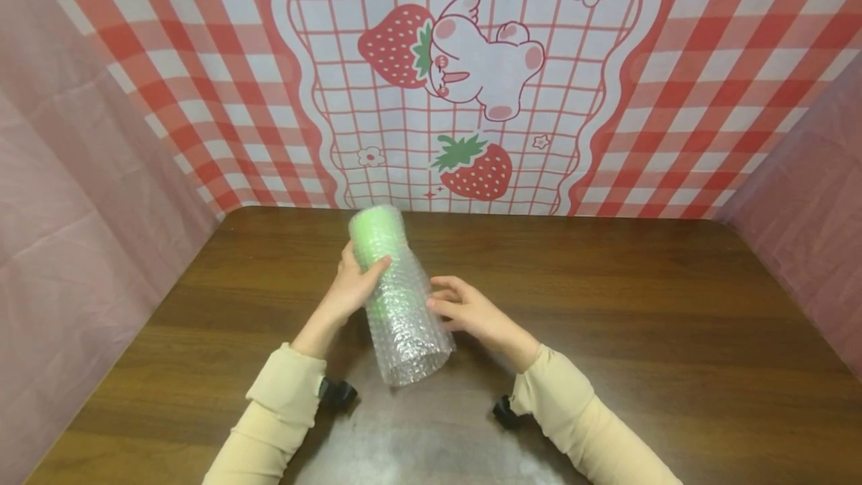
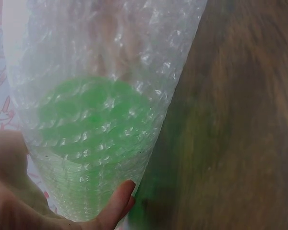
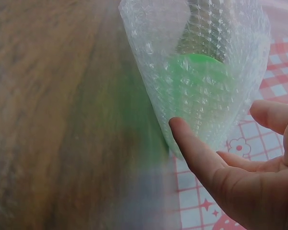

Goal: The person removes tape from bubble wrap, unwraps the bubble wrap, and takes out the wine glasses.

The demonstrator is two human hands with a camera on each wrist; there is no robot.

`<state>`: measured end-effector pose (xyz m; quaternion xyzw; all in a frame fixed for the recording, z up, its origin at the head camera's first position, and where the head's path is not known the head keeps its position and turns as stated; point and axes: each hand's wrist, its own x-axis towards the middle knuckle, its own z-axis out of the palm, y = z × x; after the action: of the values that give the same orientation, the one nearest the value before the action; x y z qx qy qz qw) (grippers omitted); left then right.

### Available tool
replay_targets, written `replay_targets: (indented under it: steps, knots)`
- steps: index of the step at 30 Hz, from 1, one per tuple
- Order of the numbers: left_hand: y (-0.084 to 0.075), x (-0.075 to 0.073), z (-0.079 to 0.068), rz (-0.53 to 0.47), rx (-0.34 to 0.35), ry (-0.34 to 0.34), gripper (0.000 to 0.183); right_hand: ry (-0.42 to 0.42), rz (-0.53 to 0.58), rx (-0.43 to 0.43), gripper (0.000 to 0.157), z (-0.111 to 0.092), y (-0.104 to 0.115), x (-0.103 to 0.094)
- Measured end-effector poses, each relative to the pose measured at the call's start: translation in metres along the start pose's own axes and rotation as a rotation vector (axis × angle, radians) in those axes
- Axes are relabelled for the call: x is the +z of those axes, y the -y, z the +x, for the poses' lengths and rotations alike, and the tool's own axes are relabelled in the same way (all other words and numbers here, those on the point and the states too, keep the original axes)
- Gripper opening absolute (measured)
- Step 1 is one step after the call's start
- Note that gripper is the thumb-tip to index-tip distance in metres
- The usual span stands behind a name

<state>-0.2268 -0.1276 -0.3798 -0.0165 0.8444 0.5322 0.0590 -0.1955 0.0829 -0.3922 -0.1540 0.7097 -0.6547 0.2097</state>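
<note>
A sheet of clear bubble wrap (image 1: 411, 335) is rolled into a tube around a light green, round-ended object (image 2: 93, 120), whose exact kind is blurred by the wrap. The tube slants, its hollow near end extending past the green object toward the person. On its left side, my left hand (image 1: 352, 284) grips the wrapped object near the far end, thumb lying across the top. My right hand (image 1: 474, 314) is at the tube's right side with fingers loosely bent and spread; in the right wrist view its fingers (image 3: 194, 148) are beside the wrap, not curled round it.
Below lies a brown wooden table (image 1: 640, 320). A red-and-white cloth (image 1: 539, 163) with strawberry prints hangs along its back edge, and pink cloth (image 1: 87, 245) hangs at the sides. Black wrist mounts (image 1: 338, 395) stick out from under both sleeves.
</note>
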Motion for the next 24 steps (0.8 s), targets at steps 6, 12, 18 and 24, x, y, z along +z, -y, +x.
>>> replay_targets:
  steps: [6, 12, 18, 24]
  knots:
    - [-0.002, 0.004, -0.001, -0.006, 0.004, 0.002, 0.088, -0.016, 0.005, 0.002, 0.053, -0.001, 0.001, -0.002]
    - [-0.003, 0.008, -0.003, 0.010, 0.007, 0.013, 0.087, -0.027, -0.001, 0.005, 0.052, -0.002, 0.002, -0.003]
    - [-0.003, 0.011, -0.004, 0.006, 0.022, 0.021, 0.087, -0.034, -0.010, 0.010, 0.051, -0.003, 0.002, -0.006]
    - [-0.004, 0.015, -0.004, -0.007, 0.038, 0.011, 0.086, -0.037, -0.017, 0.020, 0.052, -0.002, 0.001, -0.008]
